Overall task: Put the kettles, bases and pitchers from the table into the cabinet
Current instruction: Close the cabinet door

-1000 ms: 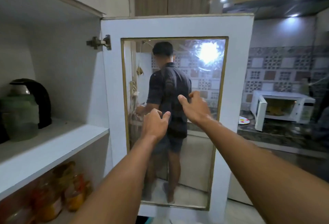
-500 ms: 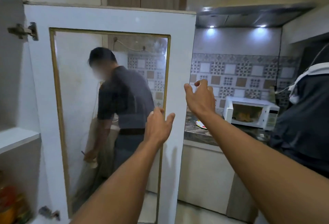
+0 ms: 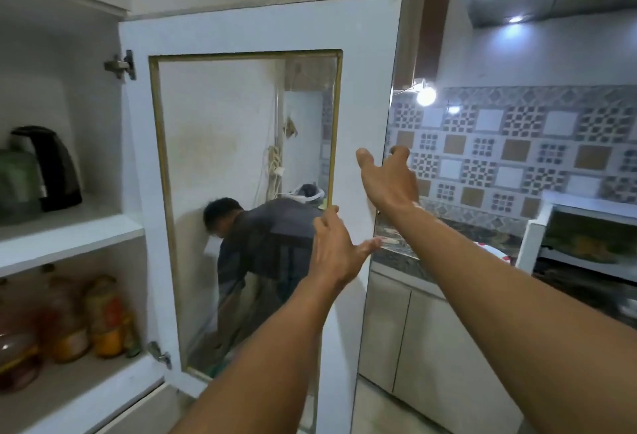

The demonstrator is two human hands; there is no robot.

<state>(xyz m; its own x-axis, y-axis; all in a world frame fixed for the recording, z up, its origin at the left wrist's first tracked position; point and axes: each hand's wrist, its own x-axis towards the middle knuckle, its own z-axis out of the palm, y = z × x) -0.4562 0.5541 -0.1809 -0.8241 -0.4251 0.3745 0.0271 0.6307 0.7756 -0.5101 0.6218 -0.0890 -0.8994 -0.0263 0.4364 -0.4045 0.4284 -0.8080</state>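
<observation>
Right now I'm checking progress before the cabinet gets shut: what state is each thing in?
Cabinet door: swung open.
Kettle: upright on the upper shelf.
Pitcher: upright beside the kettle.
Bottles: standing on the lower shelf.
Microwave: door open.
Left hand: open, empty, at the door.
Right hand: open, at the door's edge.

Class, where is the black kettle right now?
The black kettle stands at far left of the head view, on the cabinet's upper shelf, beside a green pitcher.
</observation>
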